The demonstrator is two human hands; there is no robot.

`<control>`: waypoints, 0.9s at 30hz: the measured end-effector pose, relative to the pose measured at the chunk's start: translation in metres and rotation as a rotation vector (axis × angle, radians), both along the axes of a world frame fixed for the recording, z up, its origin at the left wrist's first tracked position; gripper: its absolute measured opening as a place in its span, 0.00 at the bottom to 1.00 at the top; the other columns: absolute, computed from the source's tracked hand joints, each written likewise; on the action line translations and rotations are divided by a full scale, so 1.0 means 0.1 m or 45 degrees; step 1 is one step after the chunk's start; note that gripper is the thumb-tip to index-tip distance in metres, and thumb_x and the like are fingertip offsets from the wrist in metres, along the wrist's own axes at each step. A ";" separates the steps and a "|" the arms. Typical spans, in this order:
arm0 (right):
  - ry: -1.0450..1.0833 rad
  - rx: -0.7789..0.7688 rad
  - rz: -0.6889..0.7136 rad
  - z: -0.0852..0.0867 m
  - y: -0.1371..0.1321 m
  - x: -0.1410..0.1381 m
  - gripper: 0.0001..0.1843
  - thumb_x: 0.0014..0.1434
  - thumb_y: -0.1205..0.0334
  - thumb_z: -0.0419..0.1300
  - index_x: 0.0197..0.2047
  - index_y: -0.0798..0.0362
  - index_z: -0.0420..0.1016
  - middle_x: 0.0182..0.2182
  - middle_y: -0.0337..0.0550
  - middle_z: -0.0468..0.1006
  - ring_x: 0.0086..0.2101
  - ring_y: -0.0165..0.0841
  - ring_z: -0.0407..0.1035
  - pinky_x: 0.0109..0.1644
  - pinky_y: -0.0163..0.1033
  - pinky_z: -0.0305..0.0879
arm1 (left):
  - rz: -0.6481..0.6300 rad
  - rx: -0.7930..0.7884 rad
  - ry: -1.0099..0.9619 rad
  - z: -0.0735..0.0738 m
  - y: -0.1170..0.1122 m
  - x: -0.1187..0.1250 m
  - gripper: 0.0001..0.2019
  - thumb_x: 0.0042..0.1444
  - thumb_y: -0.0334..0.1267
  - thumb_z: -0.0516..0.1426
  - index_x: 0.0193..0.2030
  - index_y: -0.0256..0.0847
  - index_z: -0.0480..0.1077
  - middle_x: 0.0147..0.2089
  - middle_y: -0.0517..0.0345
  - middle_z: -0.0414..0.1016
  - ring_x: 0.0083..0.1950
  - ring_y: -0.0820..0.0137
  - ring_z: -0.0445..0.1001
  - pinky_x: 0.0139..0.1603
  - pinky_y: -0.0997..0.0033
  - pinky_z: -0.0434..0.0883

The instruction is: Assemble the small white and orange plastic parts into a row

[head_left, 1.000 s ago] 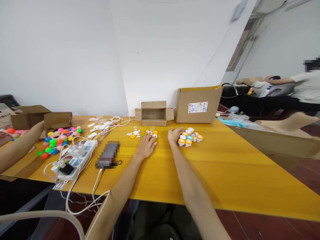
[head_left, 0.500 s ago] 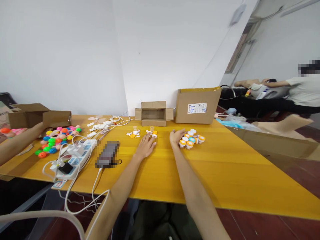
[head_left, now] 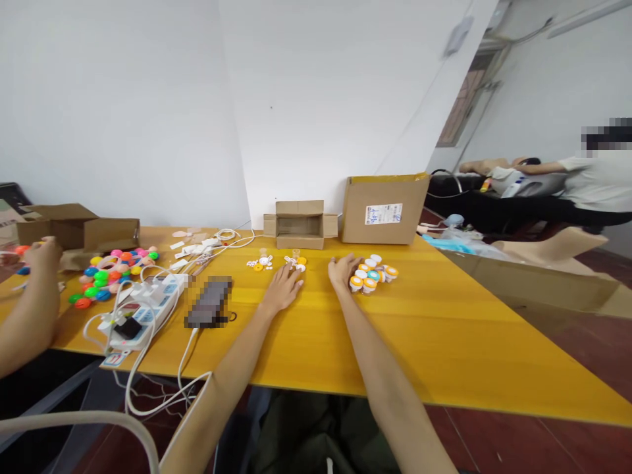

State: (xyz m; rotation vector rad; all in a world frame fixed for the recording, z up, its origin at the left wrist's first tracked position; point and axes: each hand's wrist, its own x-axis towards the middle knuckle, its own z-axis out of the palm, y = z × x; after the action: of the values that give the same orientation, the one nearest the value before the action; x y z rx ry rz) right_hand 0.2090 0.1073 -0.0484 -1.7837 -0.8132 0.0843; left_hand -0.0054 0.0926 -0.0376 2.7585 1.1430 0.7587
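Note:
My left hand (head_left: 283, 289) lies palm down on the yellow table, fingers stretched out. Its fingertips reach small white and yellow parts (head_left: 300, 263), some partly under the fingers. A similar little group of white and yellow pieces (head_left: 259, 264) lies just left of it. Beside a cluster of small round containers (head_left: 373, 276) with white, orange and blue tops rests my right hand (head_left: 342, 270). Its fingers are apart and curve along the cluster's left side. Whether they touch the nearest container I cannot tell.
An open small carton (head_left: 299, 228) and a larger labelled box (head_left: 384, 210) stand against the wall. Left are a phone (head_left: 210, 301), a power strip (head_left: 148, 315) with cables, colourful balls (head_left: 106, 276) and a co-worker's arm (head_left: 34, 296). Another person (head_left: 600, 178) sits at right.
At left, the co-worker's arm has drawn back from the brown box, and the hand now shows raised in front of it. The view has shifted slightly; my own hands stay nearly in place.

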 end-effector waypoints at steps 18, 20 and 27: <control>-0.464 -0.213 0.534 -0.18 -0.34 -0.18 0.35 0.59 0.55 0.57 0.67 0.62 0.61 0.68 0.69 0.61 0.70 0.55 0.52 0.71 0.62 0.51 | -0.004 0.061 -0.006 0.04 -0.04 -0.06 0.23 0.72 0.50 0.45 0.68 0.50 0.64 0.73 0.48 0.62 0.73 0.58 0.60 0.71 0.50 0.63; -0.474 -0.254 0.526 -0.17 -0.36 -0.18 0.35 0.59 0.56 0.57 0.67 0.63 0.61 0.68 0.71 0.60 0.70 0.55 0.53 0.71 0.61 0.51 | -0.003 0.046 -0.003 0.04 -0.04 -0.05 0.23 0.72 0.51 0.45 0.68 0.50 0.64 0.73 0.48 0.61 0.74 0.58 0.60 0.72 0.50 0.62; -0.646 -0.200 0.593 -0.17 -0.50 -0.18 0.32 0.63 0.55 0.54 0.67 0.59 0.63 0.67 0.65 0.65 0.69 0.50 0.55 0.71 0.60 0.54 | -0.012 0.002 -0.001 0.04 -0.02 -0.03 0.23 0.71 0.51 0.46 0.69 0.51 0.64 0.72 0.49 0.62 0.74 0.58 0.60 0.72 0.50 0.62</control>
State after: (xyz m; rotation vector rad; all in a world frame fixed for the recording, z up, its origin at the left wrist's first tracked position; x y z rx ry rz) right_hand 0.1905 0.0571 -0.0651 -1.7502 -1.6184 -0.0021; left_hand -0.0080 0.0906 -0.0332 2.7628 1.1287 0.7600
